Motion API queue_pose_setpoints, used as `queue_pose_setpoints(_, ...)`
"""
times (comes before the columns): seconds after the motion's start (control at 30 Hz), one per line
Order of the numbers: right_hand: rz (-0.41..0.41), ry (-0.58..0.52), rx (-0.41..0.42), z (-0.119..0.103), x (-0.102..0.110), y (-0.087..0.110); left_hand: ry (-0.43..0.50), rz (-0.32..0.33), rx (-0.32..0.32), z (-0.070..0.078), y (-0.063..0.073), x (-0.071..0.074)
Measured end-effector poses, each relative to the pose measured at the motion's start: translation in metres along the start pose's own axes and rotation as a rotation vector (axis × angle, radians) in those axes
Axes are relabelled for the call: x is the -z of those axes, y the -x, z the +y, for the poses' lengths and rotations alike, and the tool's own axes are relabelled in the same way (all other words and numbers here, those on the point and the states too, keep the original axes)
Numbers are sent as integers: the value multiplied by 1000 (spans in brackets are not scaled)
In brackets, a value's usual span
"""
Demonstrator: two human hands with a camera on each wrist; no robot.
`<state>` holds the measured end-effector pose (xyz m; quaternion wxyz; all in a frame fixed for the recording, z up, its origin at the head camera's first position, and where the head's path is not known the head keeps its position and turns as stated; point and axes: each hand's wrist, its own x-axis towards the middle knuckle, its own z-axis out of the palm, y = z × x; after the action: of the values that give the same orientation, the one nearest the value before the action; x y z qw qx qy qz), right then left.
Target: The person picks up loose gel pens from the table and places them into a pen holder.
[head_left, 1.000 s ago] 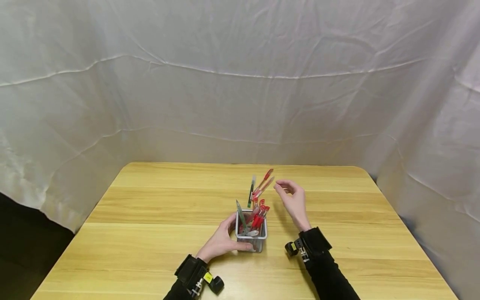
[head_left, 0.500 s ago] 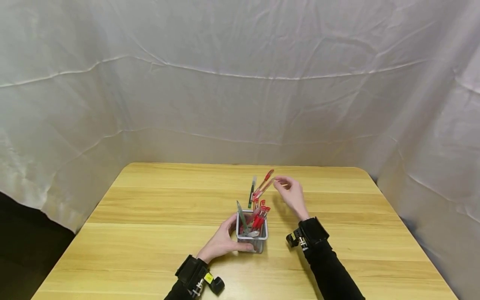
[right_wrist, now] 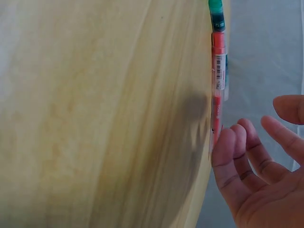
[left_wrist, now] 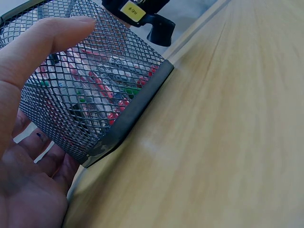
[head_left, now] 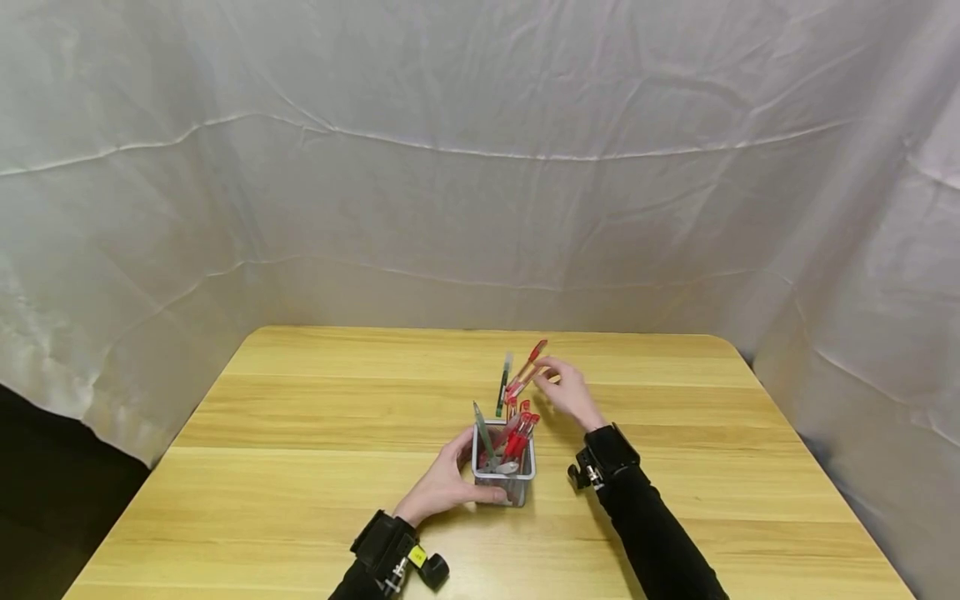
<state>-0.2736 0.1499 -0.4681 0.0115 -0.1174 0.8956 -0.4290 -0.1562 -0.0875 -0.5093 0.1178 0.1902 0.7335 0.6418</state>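
Wrinkled pale grey cloth (head_left: 480, 208) hung at 12 o'clock behind a light wood-grain table (head_left: 300, 400), with the person at 6. Over the last second the bare right hand (head_left: 570, 393) had shifted towards 9 o'clock, so that its fingertips overlapped the upper end of a slim pinkish pen with a clear barrel (head_left: 522, 384); judging by this, the work had come from approach to contact. Its thumb and fingers were bent with little gap at the tips, but I could not tell whether they had hold of the pen, which pointed to about 1 o'clock. Beside it lay a red-capped pen (head_left: 537, 351) at the same slant and, towards 9, a dark green pen with a clear cap (head_left: 504, 383).

All three lay on the table at 12 o'clock from an open-topped, square mesh holder with a silver-grey rim (head_left: 504, 476). Bare and curled, the left hand (head_left: 444, 489) gripped this holder from its 8 o'clock side, the thumb across the near wall. Inside, a translucent green pen (head_left: 483, 433) leaned towards 11, and a bunch of red pens (head_left: 519, 437) leaned towards 1. Through the mesh, white labels showed on several barrels; their number was unclear.
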Motion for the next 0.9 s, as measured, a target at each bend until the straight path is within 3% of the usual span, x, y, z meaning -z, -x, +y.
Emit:
queue_pose_setpoints(0.17, -26, 31, -6, 2, -2, -6, -4, 4, -3, 0, -1, 0)
queue_pose_setpoints(0.47, -95, 200, 61, 4, -5, -15, -8, 1, -16, -1, -3, 0)
queue_pose_setpoints(0.67, -161, 193, 74, 5, -4, -20, -3, -1, -12, 0, -4, 0)
queue_pose_setpoints(0.9, -149, 216, 25, 8, -5, -21, -2, -5, -11, 0, -4, 0)
